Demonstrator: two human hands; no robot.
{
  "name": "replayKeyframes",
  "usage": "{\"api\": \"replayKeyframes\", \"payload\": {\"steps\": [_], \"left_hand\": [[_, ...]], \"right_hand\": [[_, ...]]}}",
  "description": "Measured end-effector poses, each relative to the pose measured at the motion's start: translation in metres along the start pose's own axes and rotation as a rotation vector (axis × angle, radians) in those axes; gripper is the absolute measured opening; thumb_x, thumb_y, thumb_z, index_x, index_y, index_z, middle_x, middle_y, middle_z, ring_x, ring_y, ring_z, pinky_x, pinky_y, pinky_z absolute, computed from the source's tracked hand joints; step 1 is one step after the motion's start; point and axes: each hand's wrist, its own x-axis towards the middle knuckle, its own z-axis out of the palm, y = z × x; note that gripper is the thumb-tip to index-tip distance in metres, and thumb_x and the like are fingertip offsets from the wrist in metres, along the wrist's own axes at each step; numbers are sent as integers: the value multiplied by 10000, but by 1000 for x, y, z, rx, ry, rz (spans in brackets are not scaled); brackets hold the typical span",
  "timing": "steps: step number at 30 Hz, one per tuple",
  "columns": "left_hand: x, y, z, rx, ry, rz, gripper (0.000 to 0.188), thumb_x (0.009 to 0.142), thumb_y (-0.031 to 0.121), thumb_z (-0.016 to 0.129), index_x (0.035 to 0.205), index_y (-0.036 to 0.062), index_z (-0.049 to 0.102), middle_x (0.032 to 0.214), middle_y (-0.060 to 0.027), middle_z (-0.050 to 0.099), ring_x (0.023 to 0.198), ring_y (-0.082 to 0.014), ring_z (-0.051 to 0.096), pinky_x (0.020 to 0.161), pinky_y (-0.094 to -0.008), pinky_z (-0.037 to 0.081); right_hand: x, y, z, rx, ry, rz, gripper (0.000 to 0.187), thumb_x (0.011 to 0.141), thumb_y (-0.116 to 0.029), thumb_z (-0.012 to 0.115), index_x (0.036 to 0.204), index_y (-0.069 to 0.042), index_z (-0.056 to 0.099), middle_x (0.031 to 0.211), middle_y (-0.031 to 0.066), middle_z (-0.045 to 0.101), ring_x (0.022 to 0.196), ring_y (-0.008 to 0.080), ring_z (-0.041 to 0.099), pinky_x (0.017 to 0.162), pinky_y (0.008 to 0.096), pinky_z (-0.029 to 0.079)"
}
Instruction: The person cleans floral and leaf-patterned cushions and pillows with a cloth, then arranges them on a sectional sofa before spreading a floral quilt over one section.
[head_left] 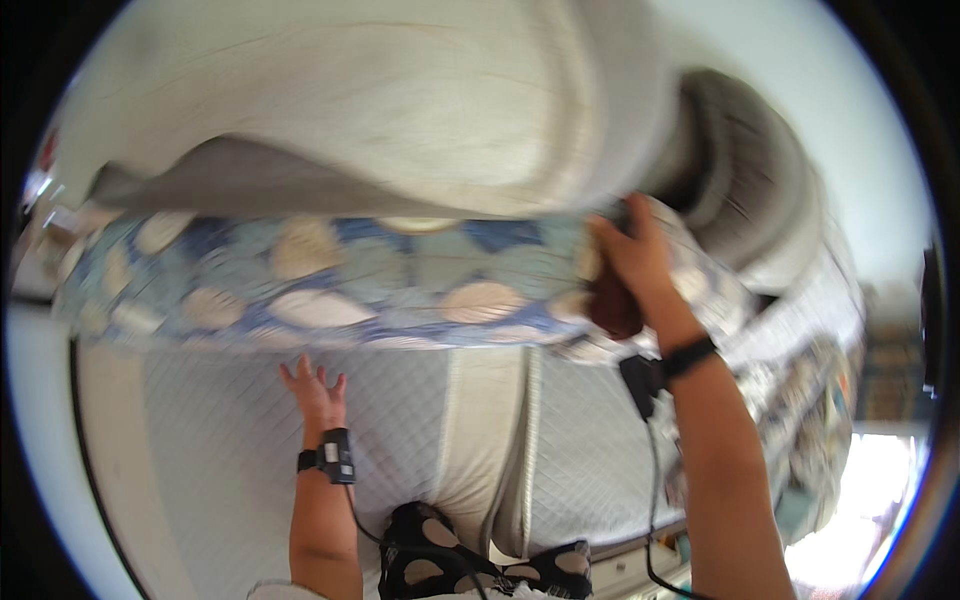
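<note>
- Blue bedding (430,285) with a shell pattern lies as a long folded band from left to right, at the far side of the bare near part of the quilted grey mattress (220,430).
- I see the left hand (321,402) at the band's near edge, left of centre, fingers spread apart with nothing held; whether the fingertips touch the cloth, I cannot tell.
- At the band's right part I see the right hand (640,258), thumb and fingers bent at the cloth; I cannot tell from my view whether they are clamped on it.
- Beyond the band I have a large cream mat (380,100), its grey border hanging towards the band's far edge.
- Far right, I make out a bulky grey roll (750,155).
- Each wrist wears a black band with a cable.
- Nearest me show dark trousers (425,555) with pale spots, and on the right a drawer front (622,566).
</note>
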Motion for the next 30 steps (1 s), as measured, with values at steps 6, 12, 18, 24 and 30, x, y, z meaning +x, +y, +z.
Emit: {"api": "replayKeyframes", "payload": {"steps": [6, 12, 18, 24, 30], "left_hand": [[-13, 99, 19, 208, -199, 307, 887, 795, 505, 575, 1381, 346, -71, 1447, -54, 91, 1313, -241, 133, 917, -530, 310], [-3, 161, 85, 174, -413, 322, 1092, 667, 471, 734, 1409, 256, -39, 1447, -90, 81, 1301, -282, 177, 962, -520, 267], [23, 142, 114, 232, -368, 564, 1192, 643, 463, 758, 1393, 222, -137, 1452, -119, 62, 1303, -261, 167, 1022, -467, 213], [28, 148, 97, 242, -297, 610, 1166, 604, 423, 796, 1397, 61, 21, 1414, -183, 83, 1308, -287, 146, 1055, -374, 196], [30, 162, 96, 426, -243, 580, 1136, 634, 379, 791, 1368, 141, -42, 1361, -175, 233, 1246, -275, 276, 1011, -389, 270]], "right_hand": [[3, 80, -93, -152, 84, -140, 443, 779, -215, 640, 1124, 11, 478, 1100, 171, 537, 1025, 280, 502, 905, 332, 368], [-44, 72, -75, -59, 66, 18, 428, 814, -240, 616, 1144, -11, 471, 1092, 164, 532, 1013, 279, 500, 899, 346, 367], [-19, 100, -92, -54, 62, 90, 472, 831, -239, 604, 1193, 20, 446, 1183, 179, 494, 1104, 266, 452, 963, 343, 318], [-37, 98, -81, -20, 83, 49, 490, 820, -204, 613, 1212, 27, 430, 1195, 184, 490, 1123, 273, 443, 974, 346, 307], [-28, 77, -79, -114, 134, 46, 462, 808, -162, 615, 1205, 6, 449, 1174, 178, 513, 1085, 276, 479, 946, 341, 344]]}}
